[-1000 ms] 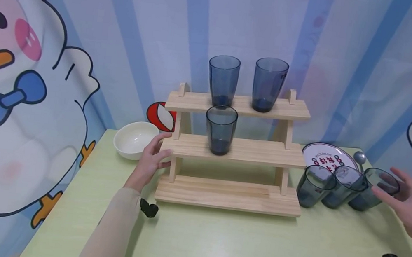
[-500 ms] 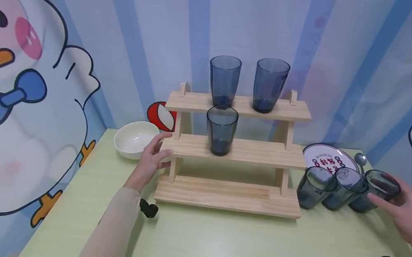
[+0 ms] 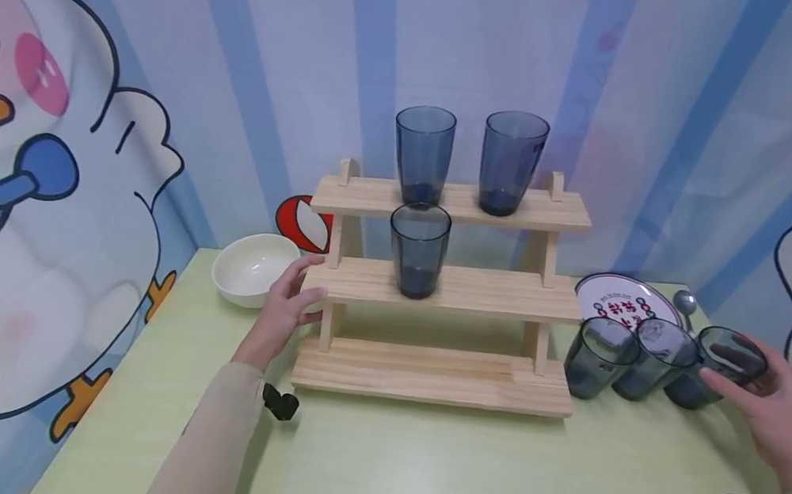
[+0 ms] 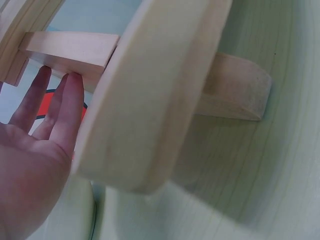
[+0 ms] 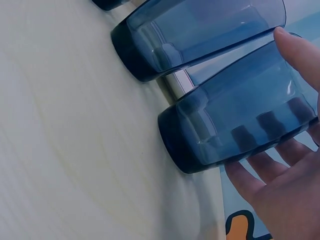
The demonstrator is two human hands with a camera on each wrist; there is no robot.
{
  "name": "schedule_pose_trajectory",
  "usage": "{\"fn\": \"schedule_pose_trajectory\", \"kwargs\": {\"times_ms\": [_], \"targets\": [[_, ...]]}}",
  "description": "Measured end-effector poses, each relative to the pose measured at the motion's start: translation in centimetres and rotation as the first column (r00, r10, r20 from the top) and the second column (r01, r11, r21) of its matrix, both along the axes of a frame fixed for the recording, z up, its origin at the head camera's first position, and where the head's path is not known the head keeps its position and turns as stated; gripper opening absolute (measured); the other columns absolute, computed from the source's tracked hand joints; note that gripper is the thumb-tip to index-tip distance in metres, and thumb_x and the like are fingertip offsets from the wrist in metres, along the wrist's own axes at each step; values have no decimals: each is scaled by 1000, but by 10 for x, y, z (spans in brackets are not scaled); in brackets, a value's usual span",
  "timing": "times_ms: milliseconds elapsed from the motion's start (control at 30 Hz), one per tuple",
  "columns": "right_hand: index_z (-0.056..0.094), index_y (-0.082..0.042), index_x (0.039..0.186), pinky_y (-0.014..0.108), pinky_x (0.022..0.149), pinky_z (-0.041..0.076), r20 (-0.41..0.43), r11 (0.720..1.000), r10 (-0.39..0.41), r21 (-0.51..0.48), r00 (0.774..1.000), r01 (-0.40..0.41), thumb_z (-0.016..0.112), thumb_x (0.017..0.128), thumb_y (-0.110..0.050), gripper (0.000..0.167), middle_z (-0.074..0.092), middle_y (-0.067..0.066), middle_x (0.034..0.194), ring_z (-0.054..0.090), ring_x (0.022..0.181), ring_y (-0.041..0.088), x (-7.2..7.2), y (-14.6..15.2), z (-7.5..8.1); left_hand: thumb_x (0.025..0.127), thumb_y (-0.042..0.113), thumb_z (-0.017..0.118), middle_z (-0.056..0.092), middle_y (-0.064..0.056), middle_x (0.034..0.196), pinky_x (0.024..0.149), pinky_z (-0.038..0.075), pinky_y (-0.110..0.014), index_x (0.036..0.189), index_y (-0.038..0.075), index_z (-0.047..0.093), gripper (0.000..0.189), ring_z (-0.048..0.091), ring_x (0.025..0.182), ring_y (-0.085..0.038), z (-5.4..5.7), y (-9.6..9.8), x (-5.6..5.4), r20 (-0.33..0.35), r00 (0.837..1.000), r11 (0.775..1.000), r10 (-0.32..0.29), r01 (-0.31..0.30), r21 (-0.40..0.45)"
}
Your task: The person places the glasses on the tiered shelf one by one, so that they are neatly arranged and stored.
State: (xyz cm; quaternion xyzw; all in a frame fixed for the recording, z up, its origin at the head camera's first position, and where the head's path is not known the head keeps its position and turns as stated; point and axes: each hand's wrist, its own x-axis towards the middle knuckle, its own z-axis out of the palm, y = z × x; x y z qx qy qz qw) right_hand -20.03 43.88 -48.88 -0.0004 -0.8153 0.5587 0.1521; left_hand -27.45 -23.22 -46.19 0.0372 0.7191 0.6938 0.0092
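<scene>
My right hand (image 3: 783, 419) grips the rightmost blue-tinted drinking glass (image 3: 694, 385), thumb on the near side and fingers round the far side. In the right wrist view that glass (image 5: 225, 112) stands upright with its dark base at the tabletop. Two matching glasses, a middle one (image 3: 649, 371) and a left one (image 3: 590, 369), stand in a row beside it. At the left end of a three-tier wooden rack (image 3: 356, 366), my left hand (image 3: 275, 315) touches the side with extended fingers. In the left wrist view its fingertips meet a wooden upright (image 4: 75, 55).
Two glasses stand on the top shelf, one left (image 3: 424, 154) and one right (image 3: 511, 163); another glass (image 3: 419, 253) is on the middle shelf. A white bowl (image 3: 243, 272) sits at the left. Behind the right-hand row are a patterned plate (image 3: 623, 301) and a spoon (image 3: 685, 302).
My right hand has moved in from beside the rightmost glass and its fingers have come round it. The left hand stays at the rack, and the head view has shifted slightly.
</scene>
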Motion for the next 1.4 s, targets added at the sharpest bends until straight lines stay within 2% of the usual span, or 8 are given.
{"fn": "schedule_pose_trajectory", "kwargs": {"times_ms": [133, 367, 533, 667, 767, 900, 1233, 1400], "targets": [[35, -18, 164, 3, 82, 49, -22, 999, -22, -29, 1000, 21, 70, 97, 3, 79, 54, -26, 121, 56, 103, -14, 3, -1, 1, 103, 19, 66, 42, -12, 161, 103, 52, -62, 154, 26, 45, 56, 51, 135, -39, 0, -1, 0, -2, 1000, 1000, -6, 6, 2], [32, -24, 165, -2, 80, 42, -7, 980, -171, 105, 985, 171, 70, 100, -10, 76, 48, -28, 125, 50, 101, -15, 10, -6, 8, 103, 21, 65, 43, -10, 161, 103, 51, -64, 154, 26, 45, 55, 51, 136, -38, 1, -1, 1, -16, 1000, 1000, -8, 8, -18], [43, -18, 159, -1, 84, 45, -106, 987, -151, -69, 983, 144, 68, 95, 8, 73, 58, -26, 121, 58, 102, -11, 13, -6, 18, 103, 21, 66, 43, -12, 160, 104, 51, -64, 155, 26, 44, 56, 51, 135, -38, 0, 0, 0, -14, 1000, 1000, -17, 17, -16], [46, -17, 158, 1, 90, 44, -153, 979, -199, -76, 968, 189, 66, 96, 10, 71, 59, -25, 125, 56, 112, -9, 14, -7, 30, 103, 21, 65, 44, -12, 160, 104, 52, -63, 155, 25, 44, 56, 52, 134, -38, 0, 0, 1, -18, 1000, 1000, -17, 17, -13], [45, -21, 159, 2, 97, 40, -142, 950, -301, 38, 943, 309, 64, 99, 4, 68, 57, -23, 133, 51, 119, -9, 14, -11, 41, 103, 20, 65, 43, -12, 160, 104, 52, -63, 155, 25, 45, 55, 52, 134, -38, 0, 0, 1, -16, 1000, 1000, -12, 11, -9], [45, -21, 159, 8, 109, 39, -151, 928, -363, 36, 920, 372, 60, 101, 4, 65, 57, -15, 146, 52, 127, -5, 14, -15, 55, 103, 21, 65, 43, -11, 161, 103, 52, -62, 154, 26, 45, 55, 52, 134, -38, -1, 0, 1, -10, 1000, 1000, -1, 1, -11], [43, -11, 159, 13, 111, 41, -248, 971, -240, -52, 939, 235, 56, 101, 12, 64, 56, -12, 142, 55, 125, 4, 14, -28, 85, 103, 19, 65, 43, -10, 161, 103, 52, -62, 154, 27, 46, 55, 51, 135, -38, 0, -1, 0, -10, 1000, 1000, 2, -2, -2], [51, -11, 154, 15, 113, 40, -223, 961, -276, -47, 935, 273, 60, 99, 11, 61, 62, -18, 131, 59, 117, 1, 14, -49, 105, 103, 19, 65, 43, -10, 161, 103, 53, -61, 154, 27, 46, 55, 51, 135, -38, 0, -1, 1, -5, 1000, 1000, 2, -2, -7]]}}
